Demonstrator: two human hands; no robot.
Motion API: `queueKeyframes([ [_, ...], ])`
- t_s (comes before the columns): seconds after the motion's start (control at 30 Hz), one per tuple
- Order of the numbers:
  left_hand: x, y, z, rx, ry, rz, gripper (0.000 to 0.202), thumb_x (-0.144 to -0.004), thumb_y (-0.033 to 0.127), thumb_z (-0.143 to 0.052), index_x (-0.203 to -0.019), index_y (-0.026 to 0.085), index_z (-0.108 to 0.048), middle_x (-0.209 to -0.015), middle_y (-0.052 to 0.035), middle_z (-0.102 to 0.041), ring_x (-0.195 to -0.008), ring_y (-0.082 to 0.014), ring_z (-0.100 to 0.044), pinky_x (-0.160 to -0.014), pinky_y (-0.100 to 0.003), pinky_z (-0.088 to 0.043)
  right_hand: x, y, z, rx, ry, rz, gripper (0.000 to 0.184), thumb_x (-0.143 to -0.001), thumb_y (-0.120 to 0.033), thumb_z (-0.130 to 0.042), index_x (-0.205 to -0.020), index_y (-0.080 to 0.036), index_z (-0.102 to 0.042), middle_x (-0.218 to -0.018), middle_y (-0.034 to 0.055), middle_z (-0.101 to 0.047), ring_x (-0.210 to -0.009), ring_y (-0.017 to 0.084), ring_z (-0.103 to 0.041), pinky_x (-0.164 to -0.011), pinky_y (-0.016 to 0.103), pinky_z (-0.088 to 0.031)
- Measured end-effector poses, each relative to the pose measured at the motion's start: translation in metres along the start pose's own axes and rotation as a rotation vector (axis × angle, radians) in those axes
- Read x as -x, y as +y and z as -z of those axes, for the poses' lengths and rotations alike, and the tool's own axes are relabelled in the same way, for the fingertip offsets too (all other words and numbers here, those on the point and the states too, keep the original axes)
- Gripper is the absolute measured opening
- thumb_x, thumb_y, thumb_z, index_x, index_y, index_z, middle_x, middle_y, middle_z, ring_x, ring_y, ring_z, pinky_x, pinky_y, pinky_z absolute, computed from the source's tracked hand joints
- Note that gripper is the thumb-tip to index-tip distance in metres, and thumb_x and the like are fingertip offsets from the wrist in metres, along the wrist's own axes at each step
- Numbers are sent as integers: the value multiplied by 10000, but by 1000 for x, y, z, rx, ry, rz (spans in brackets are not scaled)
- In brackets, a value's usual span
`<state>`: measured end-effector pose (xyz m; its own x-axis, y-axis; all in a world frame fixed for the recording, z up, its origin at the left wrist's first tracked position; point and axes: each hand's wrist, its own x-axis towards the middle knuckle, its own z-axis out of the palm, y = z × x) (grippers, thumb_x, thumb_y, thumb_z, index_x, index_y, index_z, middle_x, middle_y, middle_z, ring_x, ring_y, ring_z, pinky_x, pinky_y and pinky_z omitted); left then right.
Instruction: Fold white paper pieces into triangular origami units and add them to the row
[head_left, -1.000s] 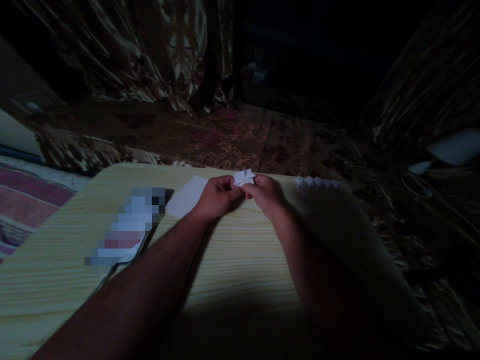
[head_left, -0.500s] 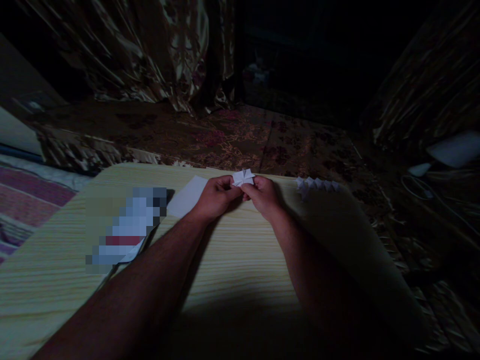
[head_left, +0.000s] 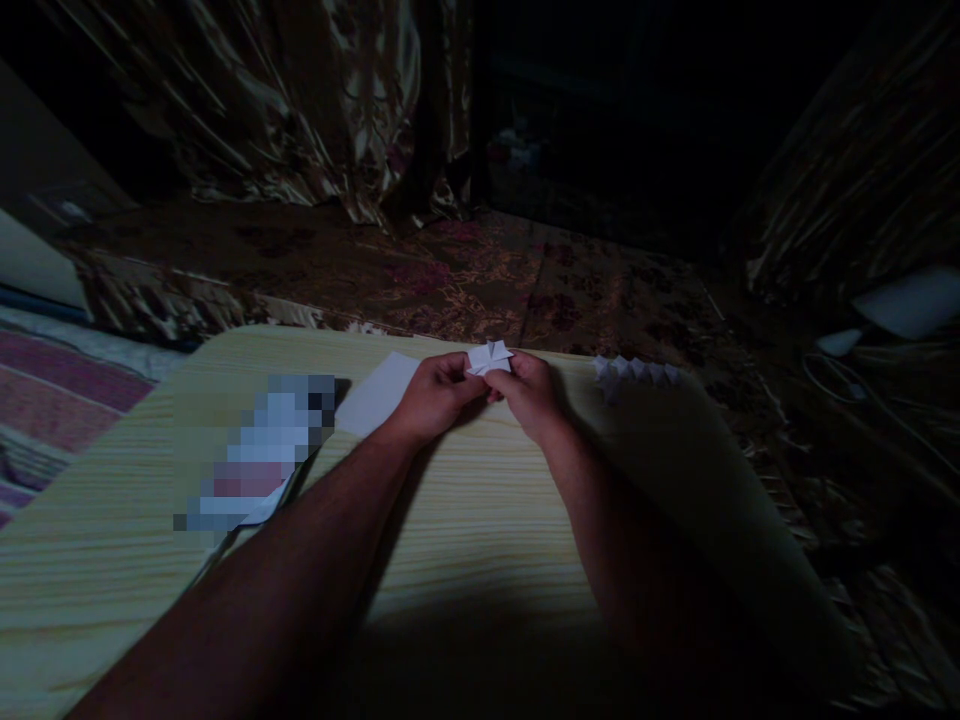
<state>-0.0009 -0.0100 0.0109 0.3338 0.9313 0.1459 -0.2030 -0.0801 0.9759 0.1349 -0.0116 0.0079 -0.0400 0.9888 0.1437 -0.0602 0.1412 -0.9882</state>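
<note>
Head view: pinching folded white paper (head_left: 490, 357) in left grip (head_left: 436, 393) and right grip (head_left: 529, 393), over table (head_left: 487, 500); best pressed lightly, evenly, without crushing.

Our grained wooden counter (head_left: 487, 515) is pale yellow, lined with darker streaks. Near its far edge we see plain white on the small folded paper piece (head_left: 490, 355) and the flat paper sheet (head_left: 377, 392). Toward the far right corner, the small pointed paper shapes (head_left: 637, 370) look white tinged lilac. Nearer the left edge, the pixelated flat object (head_left: 262, 450) shows pale blue, white and dull red. Past that edge we find cloth (head_left: 67, 395) striped pink, purple and white; past the far edge, brown fabric (head_left: 442, 275) with reddish florals.
</note>
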Motion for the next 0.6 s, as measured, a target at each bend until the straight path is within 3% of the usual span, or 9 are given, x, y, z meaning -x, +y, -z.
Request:
queueKeyframes([
  [0.13,0,-1,0,11,-23,-5,169,-667,251,-728,-742,130,-637,-723,-34,-641,-683,-144,-589,-685,-268,-448,1,2,-1,27,43,5,165,-674,-254,-593,-790,-142,-631,-630,-25,-595,-525,88,-504,-489,200,-410],
  [0.6,2,3,-2,20,4,22,184,-637,250,-736,-750,134,-649,-729,-35,-650,-692,-157,-597,-696,-281,-452,2,-3,-2,-11,32,-8,187,-655,-252,-597,-818,-161,-611,-705,-9,-632,-563,94,-522,-513,203,-432],
])
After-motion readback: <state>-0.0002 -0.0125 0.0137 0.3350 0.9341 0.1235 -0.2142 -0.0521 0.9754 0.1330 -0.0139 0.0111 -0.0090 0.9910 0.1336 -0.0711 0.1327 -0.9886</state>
